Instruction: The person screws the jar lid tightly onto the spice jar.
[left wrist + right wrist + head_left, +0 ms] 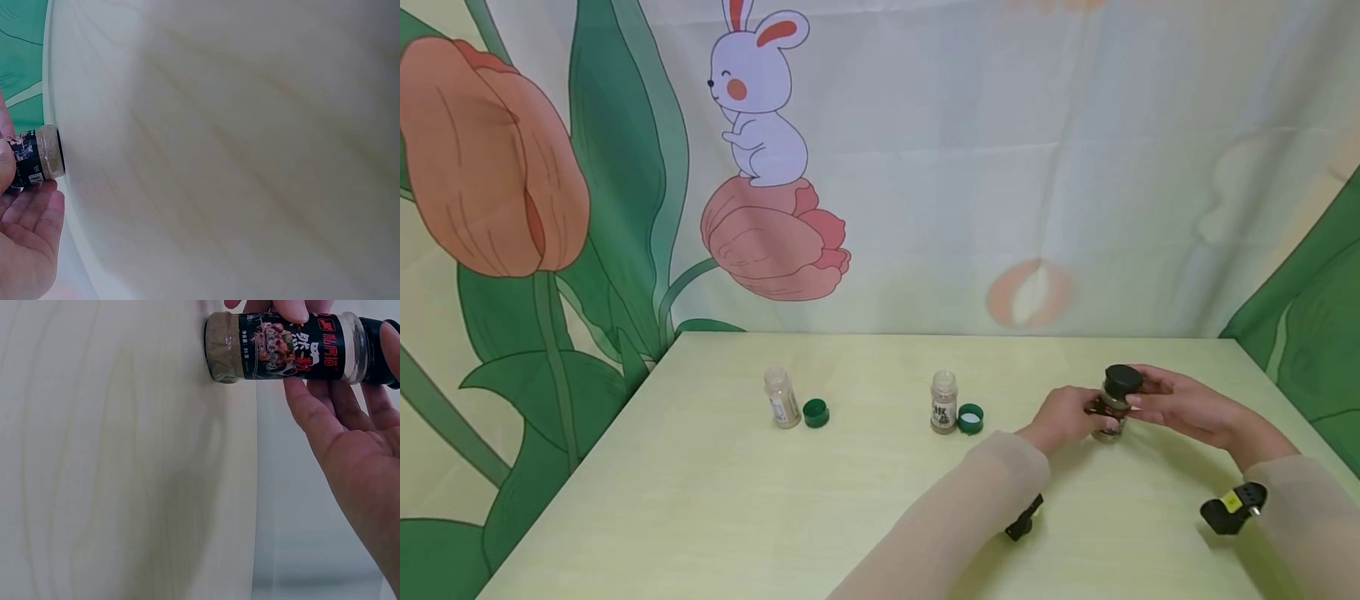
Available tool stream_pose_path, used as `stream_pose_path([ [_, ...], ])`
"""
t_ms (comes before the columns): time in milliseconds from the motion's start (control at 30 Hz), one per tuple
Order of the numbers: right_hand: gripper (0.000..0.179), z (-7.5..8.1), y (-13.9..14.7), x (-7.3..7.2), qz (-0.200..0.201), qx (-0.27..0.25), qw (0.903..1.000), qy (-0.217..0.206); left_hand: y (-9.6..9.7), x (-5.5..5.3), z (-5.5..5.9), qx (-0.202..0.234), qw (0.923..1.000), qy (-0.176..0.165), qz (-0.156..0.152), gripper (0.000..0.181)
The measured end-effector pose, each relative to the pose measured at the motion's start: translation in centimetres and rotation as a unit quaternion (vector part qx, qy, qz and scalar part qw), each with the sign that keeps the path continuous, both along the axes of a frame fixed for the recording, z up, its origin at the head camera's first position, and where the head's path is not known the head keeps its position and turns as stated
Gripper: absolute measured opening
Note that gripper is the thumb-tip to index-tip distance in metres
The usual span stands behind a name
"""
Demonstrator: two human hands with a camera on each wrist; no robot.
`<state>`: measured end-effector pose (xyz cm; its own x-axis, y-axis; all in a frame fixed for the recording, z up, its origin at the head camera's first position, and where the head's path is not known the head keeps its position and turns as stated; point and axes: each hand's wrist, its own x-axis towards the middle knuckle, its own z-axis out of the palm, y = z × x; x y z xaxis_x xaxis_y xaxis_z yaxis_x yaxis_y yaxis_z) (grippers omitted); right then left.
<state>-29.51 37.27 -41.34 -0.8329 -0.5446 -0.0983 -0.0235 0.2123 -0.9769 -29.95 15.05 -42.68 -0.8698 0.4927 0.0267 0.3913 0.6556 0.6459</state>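
Toward the table's right side stands a spice bottle (1114, 402) with a black cap (1123, 381). My left hand (1063, 418) grips its body, thumb across the front. From the other side my right hand (1191, 408) holds it near the cap, thumb at the neck. In the right wrist view the bottle (284, 347) shows a dark label with a food picture and brown powder at its base; the right thumb (390, 347) lies over the cap. The left wrist view catches only the bottle's lower part (28, 159) at its edge.
Left of the hands stands an uncapped spice jar (943, 404), a green cap (971, 418) beside it. Farther left are another uncapped jar (782, 400), slightly tilted in view, and its neighbouring green cap (816, 412). A printed curtain (925, 208) hangs behind the table (700, 500).
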Motion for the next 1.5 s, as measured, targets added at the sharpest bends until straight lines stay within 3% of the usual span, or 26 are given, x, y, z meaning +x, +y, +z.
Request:
stream_pose_path([
  [533, 0.035, 0.0, -0.6, 0.2, -0.018, -0.022, 0.9996, 0.008, 0.1, -0.2, -0.1, 0.001, 1.0000, 0.003, -0.001, 0.029],
  [900, 0.033, 0.2, -1.2, 0.5, -0.065, 0.044, 0.9966, 0.027, 0.1, -0.2, 0.0, -0.004, 1.0000, 0.001, 0.000, 0.030],
  [1233, 0.043, 0.3, -0.3, 0.3, -0.022, 0.032, 0.9991, 0.013, 0.2, -0.2, -0.1, -0.005, 1.0000, 0.005, -0.005, 0.029],
  [1500, 0.036, 0.2, -0.7, 0.3, -0.030, 0.026, 0.9991, 0.017, 0.2, -0.2, -0.3, 0.002, 1.0000, 0.004, -0.004, 0.030],
])
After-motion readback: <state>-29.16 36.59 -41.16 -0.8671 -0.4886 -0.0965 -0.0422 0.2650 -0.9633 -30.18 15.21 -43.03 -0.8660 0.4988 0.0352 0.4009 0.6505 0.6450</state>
